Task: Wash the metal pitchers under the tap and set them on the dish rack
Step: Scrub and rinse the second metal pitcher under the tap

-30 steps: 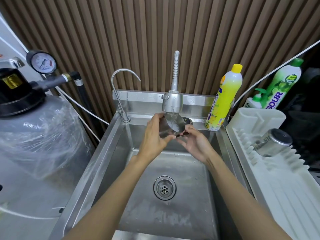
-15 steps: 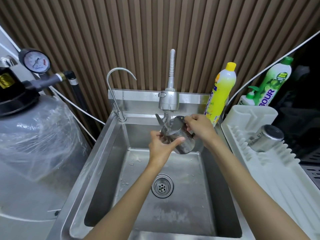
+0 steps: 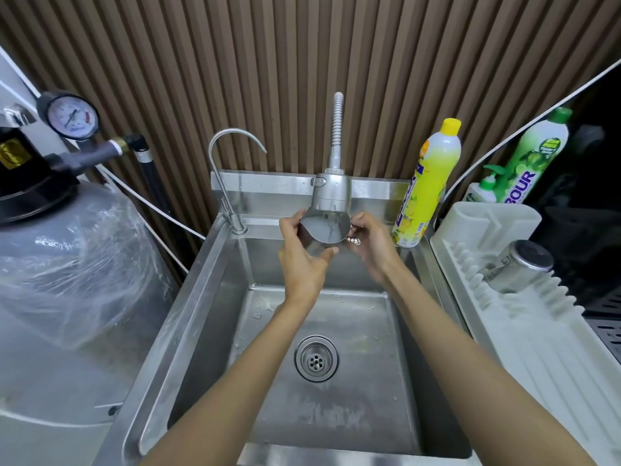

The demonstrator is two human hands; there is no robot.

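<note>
One metal pitcher (image 3: pixel 324 230) is being rinsed under the spray tap (image 3: pixel 331 193), left hand (image 3: pixel 302 264) wrapping its body, right hand (image 3: pixel 374 245) gripping its handle; next, probably emptying it, then reaching the dish rack (image 3: pixel 524 334) at right.

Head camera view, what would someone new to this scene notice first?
Dead centre, the left hand and right hand hold a metal pitcher right under the spray tap, above the steel sink. To the right, a second pitcher rests on the white dish rack. A bright yellow bottle stands at the sink's back right corner.
</note>
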